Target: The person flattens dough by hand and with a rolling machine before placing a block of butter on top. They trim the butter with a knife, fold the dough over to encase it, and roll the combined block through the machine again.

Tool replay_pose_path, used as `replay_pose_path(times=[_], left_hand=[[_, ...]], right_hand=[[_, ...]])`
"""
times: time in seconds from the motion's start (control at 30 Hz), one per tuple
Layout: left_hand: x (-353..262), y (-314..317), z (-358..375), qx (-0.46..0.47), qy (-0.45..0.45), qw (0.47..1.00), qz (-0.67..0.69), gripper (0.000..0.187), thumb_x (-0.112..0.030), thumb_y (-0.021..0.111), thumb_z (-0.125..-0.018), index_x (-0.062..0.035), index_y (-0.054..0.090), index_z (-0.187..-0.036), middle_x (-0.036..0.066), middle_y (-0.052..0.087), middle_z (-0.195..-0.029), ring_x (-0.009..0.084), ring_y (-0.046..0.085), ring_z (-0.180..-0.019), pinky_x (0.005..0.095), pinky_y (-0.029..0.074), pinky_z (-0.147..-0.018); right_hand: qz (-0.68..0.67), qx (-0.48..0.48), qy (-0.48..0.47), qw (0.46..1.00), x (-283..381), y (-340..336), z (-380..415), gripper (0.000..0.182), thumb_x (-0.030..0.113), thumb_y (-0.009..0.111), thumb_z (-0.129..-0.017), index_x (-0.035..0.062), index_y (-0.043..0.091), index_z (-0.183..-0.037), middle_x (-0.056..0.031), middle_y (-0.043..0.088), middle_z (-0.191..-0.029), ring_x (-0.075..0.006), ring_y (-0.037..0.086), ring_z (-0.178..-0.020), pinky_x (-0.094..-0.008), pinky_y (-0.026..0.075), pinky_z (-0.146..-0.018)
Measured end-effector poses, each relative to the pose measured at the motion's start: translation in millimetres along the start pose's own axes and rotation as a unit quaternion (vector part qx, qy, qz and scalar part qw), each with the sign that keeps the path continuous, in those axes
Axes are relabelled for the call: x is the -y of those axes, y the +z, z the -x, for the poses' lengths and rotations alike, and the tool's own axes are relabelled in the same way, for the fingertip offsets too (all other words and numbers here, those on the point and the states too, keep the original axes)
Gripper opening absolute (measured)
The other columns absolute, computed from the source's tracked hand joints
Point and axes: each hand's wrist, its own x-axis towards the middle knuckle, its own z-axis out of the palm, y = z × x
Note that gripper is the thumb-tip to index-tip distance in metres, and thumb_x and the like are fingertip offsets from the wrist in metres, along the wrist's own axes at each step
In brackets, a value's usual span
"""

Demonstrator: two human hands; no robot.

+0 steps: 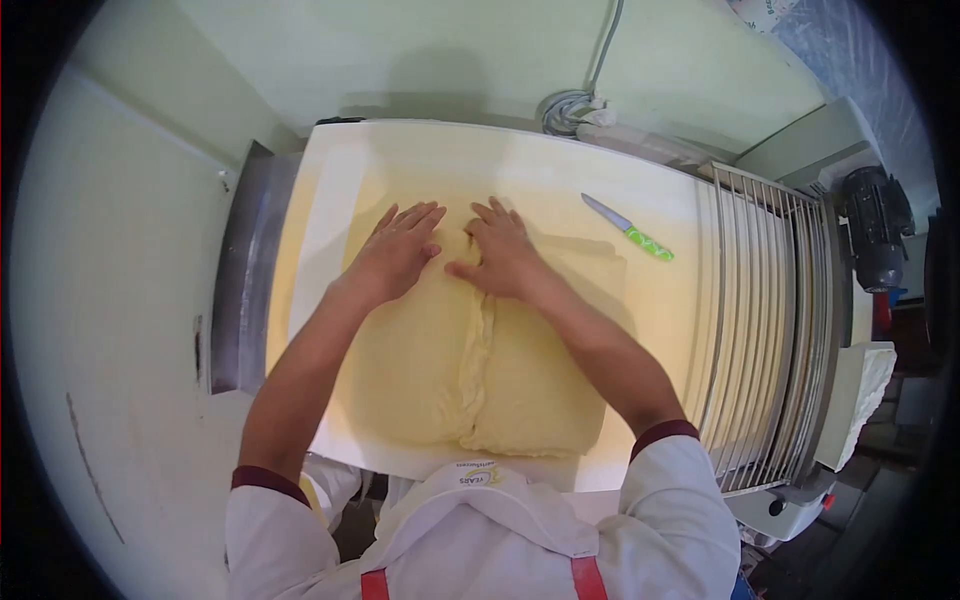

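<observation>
A broad slab of pale yellow dough lies on the white work surface, with a rough seam running down its middle toward me. My left hand rests on the dough's far part, left of the seam, palm down with fingers stretched out. On the other side of the seam, my right hand lies on the dough with its thumb apart from the fingers. Neither hand holds anything. To the right of the dough, a knife with a green patterned handle lies on the surface.
A metal wire guard crosses the right side of the white surface, beside a machine with a dark motor. A metal tray-like edge borders the left. Behind, a coiled grey cable hangs near the wall.
</observation>
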Motion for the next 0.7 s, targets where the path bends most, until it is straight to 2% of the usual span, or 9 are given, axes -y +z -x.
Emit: replay_pose_path(times=[0.03, 0.13, 0.23, 0.33, 0.43, 0.53, 0.63, 0.7], left_hand=[[9, 7, -5, 0.015, 0.016, 1.0, 0.004, 0.031, -0.012, 0.063, -0.088, -0.0053, 0.058, -0.117, 0.012, 0.06, -0.12, 0.0309, 0.053, -0.116, 0.0456, 0.039, -0.098], [15, 2, -27, 0.148, 0.001, 0.966, 0.21, 0.03, -0.017, 0.066, -0.086, -0.0089, 0.058, -0.114, 0.008, 0.061, -0.11, 0.0294, 0.055, -0.108, 0.0456, 0.038, -0.096], [2, 25, -38, 0.121, -0.007, 0.978, 0.171, 0.025, -0.02, 0.068, -0.085, -0.0098, 0.06, -0.105, 0.007, 0.061, -0.101, 0.027, 0.055, -0.102, 0.0435, 0.037, -0.094], [7, 23, -38, 0.119, -0.004, 0.976, 0.185, 0.023, -0.021, 0.069, -0.084, -0.0093, 0.059, -0.102, 0.007, 0.061, -0.101, 0.0252, 0.055, -0.104, 0.0416, 0.037, -0.095], [8, 24, -43, 0.138, -0.026, 0.969, 0.205, 0.019, -0.019, 0.069, -0.084, -0.0077, 0.063, -0.098, 0.008, 0.062, -0.1, 0.0265, 0.057, -0.1, 0.0403, 0.04, -0.091], [16, 25, -57, 0.212, -0.12, 0.908, 0.341, 0.016, -0.017, 0.068, -0.084, -0.0064, 0.067, -0.095, 0.01, 0.064, -0.094, 0.0274, 0.059, -0.095, 0.039, 0.045, -0.084], [10, 36, -62, 0.155, -0.069, 0.947, 0.274, 0.017, -0.019, 0.068, -0.085, -0.0037, 0.069, -0.093, 0.012, 0.066, -0.087, 0.0283, 0.061, -0.084, 0.0373, 0.048, -0.076], [14, 47, -66, 0.189, -0.093, 0.941, 0.263, 0.021, -0.021, 0.067, -0.085, -0.0008, 0.068, -0.092, 0.013, 0.066, -0.086, 0.0262, 0.059, -0.078, 0.0364, 0.047, -0.073]], right_hand=[[-0.041, -0.015, -0.007, 0.999, 0, -1, 0, 0.037, 0.024, 0.072, -0.08, 0.0025, 0.057, -0.107, -0.0184, 0.06, -0.112, -0.0333, 0.054, -0.115, -0.0446, 0.041, -0.096], [-0.139, 0.065, 0.082, 0.985, 12, -31, 6, 0.034, 0.018, 0.071, -0.078, 0.0022, 0.052, -0.102, -0.0196, 0.062, -0.096, -0.0366, 0.06, -0.095, -0.0448, 0.047, -0.081], [-0.154, 0.043, 0.126, 0.979, -4, -31, 10, 0.03, 0.013, 0.071, -0.078, 0.002, 0.053, -0.1, -0.0183, 0.063, -0.087, -0.0368, 0.062, -0.081, -0.0425, 0.048, -0.071], [-0.17, 0.056, 0.162, 0.97, 3, -36, 6, 0.024, 0.01, 0.07, -0.079, 0.0024, 0.054, -0.095, -0.0177, 0.063, -0.086, -0.0358, 0.062, -0.08, -0.0423, 0.047, -0.07], [-0.168, 0.04, 0.154, 0.973, 1, -36, 3, 0.02, 0.011, 0.07, -0.079, 0.0031, 0.056, -0.092, -0.0167, 0.063, -0.086, -0.035, 0.062, -0.082, -0.0414, 0.047, -0.07], [-0.13, 0.029, 0.131, 0.982, -8, -35, 6, 0.02, 0.011, 0.07, -0.079, 0.0028, 0.057, -0.092, -0.0158, 0.063, -0.086, -0.0351, 0.062, -0.085, -0.0425, 0.046, -0.073], [-0.039, 0.0, 0.083, 0.996, -15, -31, 6, 0.022, 0.016, 0.069, -0.082, 0.0026, 0.059, -0.096, -0.0152, 0.063, -0.087, -0.0358, 0.061, -0.088, -0.0439, 0.046, -0.077], [-0.055, -0.049, 0.067, 0.995, -31, -18, 2, 0.024, 0.02, 0.068, -0.083, 0.0023, 0.062, -0.1, -0.0149, 0.065, -0.088, -0.0352, 0.062, -0.087, -0.0436, 0.046, -0.079]])
